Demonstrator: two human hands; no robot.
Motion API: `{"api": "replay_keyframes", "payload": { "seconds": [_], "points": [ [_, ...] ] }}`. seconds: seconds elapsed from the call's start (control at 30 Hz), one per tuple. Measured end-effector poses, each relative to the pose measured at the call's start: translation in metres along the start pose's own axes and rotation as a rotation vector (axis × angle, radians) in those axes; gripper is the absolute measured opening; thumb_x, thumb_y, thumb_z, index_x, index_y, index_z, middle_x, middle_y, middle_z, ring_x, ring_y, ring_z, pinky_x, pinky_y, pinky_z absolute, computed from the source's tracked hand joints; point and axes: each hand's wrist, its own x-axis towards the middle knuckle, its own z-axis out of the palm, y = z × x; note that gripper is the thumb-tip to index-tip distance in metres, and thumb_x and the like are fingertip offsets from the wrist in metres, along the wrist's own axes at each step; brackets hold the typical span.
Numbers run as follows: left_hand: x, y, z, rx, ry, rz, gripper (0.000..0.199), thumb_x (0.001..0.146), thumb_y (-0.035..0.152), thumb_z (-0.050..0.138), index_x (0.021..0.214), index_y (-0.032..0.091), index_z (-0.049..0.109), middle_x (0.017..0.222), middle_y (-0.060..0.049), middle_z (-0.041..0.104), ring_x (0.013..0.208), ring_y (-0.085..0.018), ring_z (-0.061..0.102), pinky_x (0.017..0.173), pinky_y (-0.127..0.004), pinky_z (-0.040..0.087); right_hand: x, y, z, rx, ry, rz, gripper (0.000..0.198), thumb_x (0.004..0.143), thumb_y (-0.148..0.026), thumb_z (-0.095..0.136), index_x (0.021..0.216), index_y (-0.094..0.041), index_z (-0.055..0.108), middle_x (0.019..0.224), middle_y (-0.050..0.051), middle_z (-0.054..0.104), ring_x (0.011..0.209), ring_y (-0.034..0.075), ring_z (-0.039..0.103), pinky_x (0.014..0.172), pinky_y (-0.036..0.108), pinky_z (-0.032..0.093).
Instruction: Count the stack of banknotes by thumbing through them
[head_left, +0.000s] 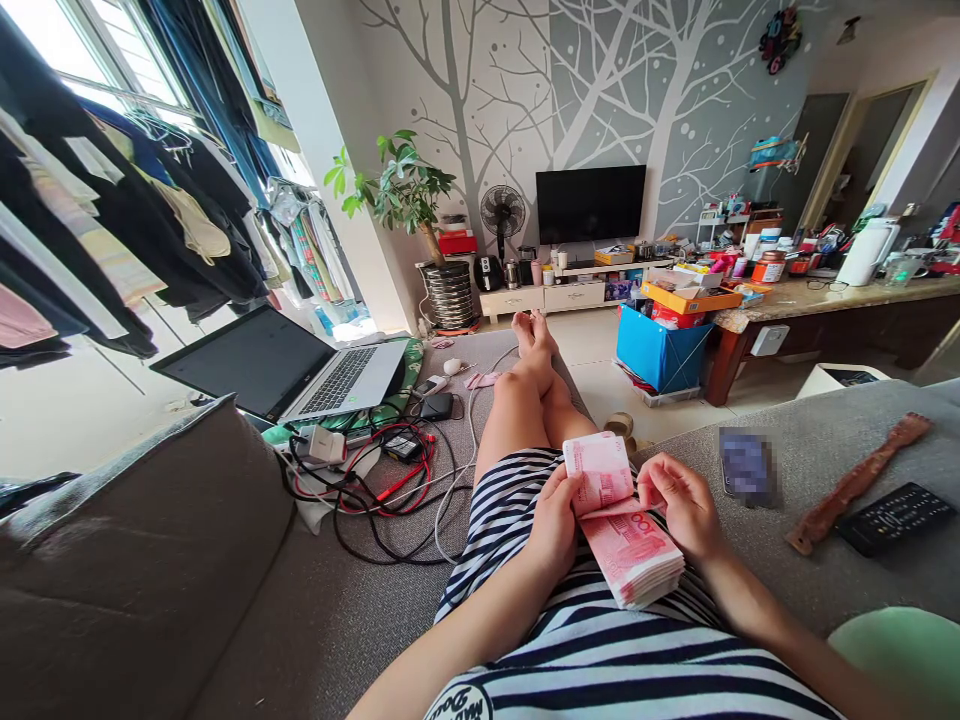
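Left hand grips notes, right hand at their edge

At the far left, clothes hang in rows beside the window. Below them an open laptop sits on a green cloth on the grey couch, its screen dark. Just in front of it lie tangled cables, black, white and red, with a white plug among them. Further back stand a potted plant and a black fan. The person's bare legs stretch along the couch, crossed near the feet.

The notes, a thick pink-red stack marked 100, are over the lap, on or just above the striped clothing. The left fingers are clamped on the stack's left side, thumb on top; those underneath are hidden. The upper part of the stack stands folded up, towards the TV beyond. On the right side, the right thumb and forefinger are together at the edge of a note, the other fingers curled.

Past the right hand are a blue box on the floor, a pixelated object on the couch and a crowded worktop bearing a white jug. A brown stick lies near a black remote, with something pale green and round at the lower right
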Motion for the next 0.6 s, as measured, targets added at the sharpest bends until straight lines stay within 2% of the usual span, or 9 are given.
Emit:
{"api": "replay_keyframes", "payload": {
  "seconds": [0.1, 0.33, 0.6],
  "points": [
    [-0.0014, 0.0005, 0.0009, -0.019, 0.003, -0.004, 0.028, 0.071, 0.039, 0.089, 0.090, 0.020, 0.080, 0.092, -0.004, 0.080, 0.086, -0.024, 0.071, 0.084, -0.037, 0.056, 0.0004, -0.0001, -0.0012, -0.030, -0.009, -0.017, 0.052, 0.098, -0.066, 0.063, 0.069, -0.023, 0.062, 0.061, 0.001, 0.057, 0.059, 0.017, 0.050, 0.057, 0.029, 0.039],
    [-0.0074, 0.0067, 0.0075, -0.074, -0.005, -0.030, 0.036, 0.063, 0.037, 0.094, 0.089, 0.017, 0.079, 0.089, -0.005, 0.079, 0.078, -0.018, 0.068, 0.081, -0.031, 0.055, 0.0059, 0.0012, 0.0000, -0.114, 0.062, 0.059, 0.054, 0.085, -0.074, 0.073, 0.074, -0.023, 0.063, 0.063, 0.000, 0.059, 0.061, 0.018, 0.055, 0.060, 0.030, 0.043],
    [-0.0066, 0.0051, 0.0058, -0.082, -0.054, -0.045, 0.040, 0.064, 0.032, 0.093, 0.099, 0.018, 0.080, 0.099, -0.007, 0.081, 0.084, -0.019, 0.071, 0.087, -0.032, 0.055, 0.0060, 0.0040, 0.0001, -0.110, 0.004, 0.079, 0.051, 0.088, -0.068, 0.072, 0.069, -0.022, 0.058, 0.063, -0.002, 0.055, 0.061, 0.016, 0.050, 0.058, 0.028, 0.039]
  ]
}}
